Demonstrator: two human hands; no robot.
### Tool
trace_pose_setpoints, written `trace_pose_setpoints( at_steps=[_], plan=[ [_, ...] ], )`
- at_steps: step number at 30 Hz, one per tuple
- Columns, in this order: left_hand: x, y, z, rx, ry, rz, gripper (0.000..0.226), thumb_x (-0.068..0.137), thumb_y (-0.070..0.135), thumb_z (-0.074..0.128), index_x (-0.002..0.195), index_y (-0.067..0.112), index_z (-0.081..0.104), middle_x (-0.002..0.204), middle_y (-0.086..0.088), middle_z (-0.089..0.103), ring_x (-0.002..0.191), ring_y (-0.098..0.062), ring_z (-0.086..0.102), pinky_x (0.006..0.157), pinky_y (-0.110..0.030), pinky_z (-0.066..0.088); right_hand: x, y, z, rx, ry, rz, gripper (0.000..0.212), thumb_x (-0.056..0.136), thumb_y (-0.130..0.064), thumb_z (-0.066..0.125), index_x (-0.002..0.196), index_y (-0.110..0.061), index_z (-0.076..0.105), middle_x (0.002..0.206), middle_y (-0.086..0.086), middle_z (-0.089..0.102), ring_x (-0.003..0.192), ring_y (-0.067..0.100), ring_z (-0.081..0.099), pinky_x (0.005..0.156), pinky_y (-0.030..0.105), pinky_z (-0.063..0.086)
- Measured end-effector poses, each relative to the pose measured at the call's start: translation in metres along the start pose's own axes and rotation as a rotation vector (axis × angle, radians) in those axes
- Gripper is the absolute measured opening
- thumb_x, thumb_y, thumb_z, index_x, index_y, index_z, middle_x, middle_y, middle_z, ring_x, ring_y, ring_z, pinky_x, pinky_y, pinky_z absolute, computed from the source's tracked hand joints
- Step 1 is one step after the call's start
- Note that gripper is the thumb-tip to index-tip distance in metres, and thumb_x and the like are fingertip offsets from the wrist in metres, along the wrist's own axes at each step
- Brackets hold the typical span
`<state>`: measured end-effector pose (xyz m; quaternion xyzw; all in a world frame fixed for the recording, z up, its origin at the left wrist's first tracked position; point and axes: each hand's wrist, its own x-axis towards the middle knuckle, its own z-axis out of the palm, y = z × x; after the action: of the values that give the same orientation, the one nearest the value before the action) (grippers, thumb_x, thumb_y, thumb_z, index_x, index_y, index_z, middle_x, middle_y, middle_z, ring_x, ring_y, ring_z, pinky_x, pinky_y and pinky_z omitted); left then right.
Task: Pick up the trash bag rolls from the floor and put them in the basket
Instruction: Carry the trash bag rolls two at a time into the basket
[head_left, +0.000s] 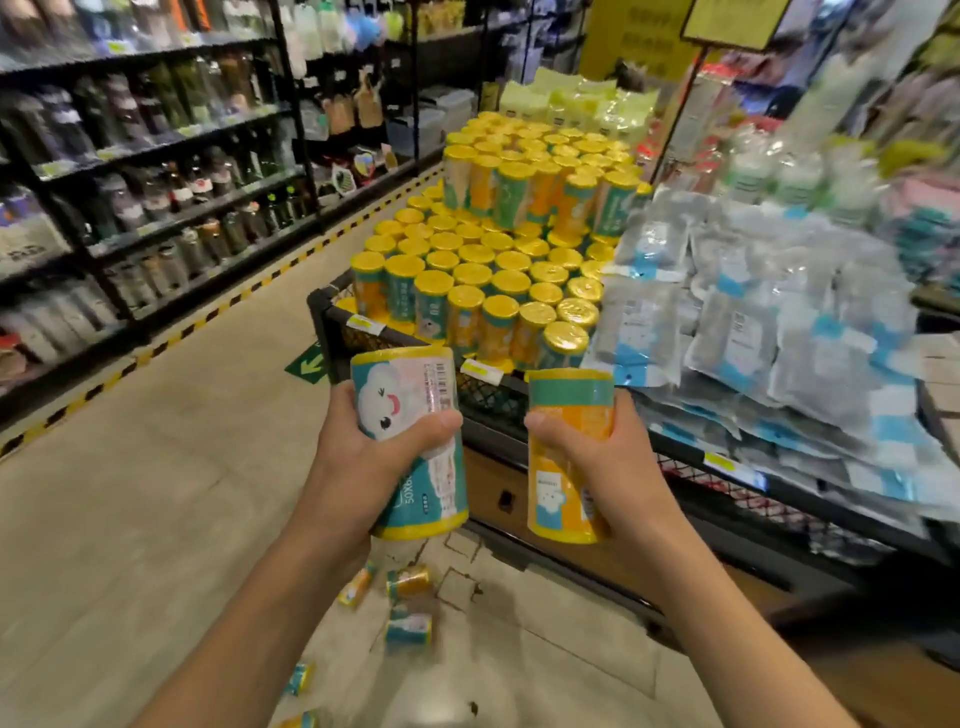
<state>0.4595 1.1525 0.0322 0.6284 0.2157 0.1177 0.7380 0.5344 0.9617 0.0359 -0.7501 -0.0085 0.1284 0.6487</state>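
Carry step: teal roll (410, 441) clasped in left hand (363, 457), orange roll (566, 457) in right hand (613, 462), held just before basket (395, 340). Both to be stood among stacked rolls (498, 275); more rolls (408, 603) left on the floor below basket.

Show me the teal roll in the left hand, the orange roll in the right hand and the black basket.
teal roll (415, 395): head view, cloud-face label.
orange roll (563, 499): head view, lower label.
black basket (332, 322): head view, near corner wall.
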Motion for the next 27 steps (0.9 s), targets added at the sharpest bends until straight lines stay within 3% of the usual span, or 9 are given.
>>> trace_pose_setpoints(
  at_steps=[3,7,10,14,19,27],
  plan=[
    [-0.006,-0.003,0.058,0.025,-0.138,-0.007,0.079,0.049,0.041,0.09,0.119,0.027,0.057,0.111,0.001,0.073,0.095,-0.02,0.075,0.085,-0.05,0.06,-0.022,0.008,-0.06,0.013,0.169,0.011,0.05,0.078,-0.032,0.085,0.117,-0.027,0.054,0.107,0.003,0.07,0.094,0.019,0.071,0.079,0.038,0.061],
    [-0.031,-0.007,0.149,0.051,-0.35,-0.029,0.081,0.05,0.035,0.098,0.12,0.03,0.057,0.109,0.004,0.074,0.095,-0.02,0.075,0.086,-0.052,0.06,-0.063,0.025,-0.148,0.076,0.394,0.027,0.048,0.078,-0.031,0.086,0.115,-0.028,0.055,0.103,0.001,0.072,0.089,0.017,0.073,0.081,0.043,0.062],
    [-0.063,-0.015,0.222,0.083,-0.485,-0.034,0.083,0.046,0.041,0.09,0.122,0.03,0.056,0.11,0.005,0.074,0.095,-0.019,0.074,0.085,-0.048,0.06,-0.101,0.04,-0.217,0.114,0.551,0.035,0.047,0.077,-0.031,0.086,0.113,-0.029,0.055,0.104,0.001,0.071,0.086,0.015,0.074,0.075,0.04,0.062],
    [-0.121,-0.038,0.316,0.104,-0.638,-0.062,0.084,0.046,0.038,0.094,0.121,0.029,0.055,0.111,0.004,0.073,0.092,-0.016,0.074,0.083,-0.045,0.061,-0.161,0.068,-0.311,0.133,0.743,0.058,0.049,0.074,-0.032,0.088,0.109,-0.029,0.054,0.104,0.004,0.069,0.089,0.021,0.073,0.08,0.049,0.062],
    [-0.202,-0.07,0.42,0.14,-0.827,-0.107,0.087,0.045,0.042,0.088,0.125,0.031,0.055,0.113,0.004,0.073,0.095,-0.018,0.074,0.085,-0.047,0.06,-0.248,0.099,-0.411,0.174,0.965,0.084,0.046,0.074,-0.032,0.087,0.107,-0.027,0.055,0.099,0.002,0.069,0.082,0.017,0.074,0.075,0.044,0.063],
    [-0.327,-0.126,0.582,0.212,-1.164,-0.173,0.093,0.041,0.043,0.088,0.126,0.027,0.055,0.112,0.007,0.073,0.091,-0.013,0.075,0.073,-0.036,0.061,-0.385,0.151,-0.536,0.274,1.372,0.191,0.052,0.075,-0.035,0.086,0.114,-0.029,0.053,0.107,0.003,0.068,0.095,0.022,0.072,0.083,0.05,0.062]
  ],
)
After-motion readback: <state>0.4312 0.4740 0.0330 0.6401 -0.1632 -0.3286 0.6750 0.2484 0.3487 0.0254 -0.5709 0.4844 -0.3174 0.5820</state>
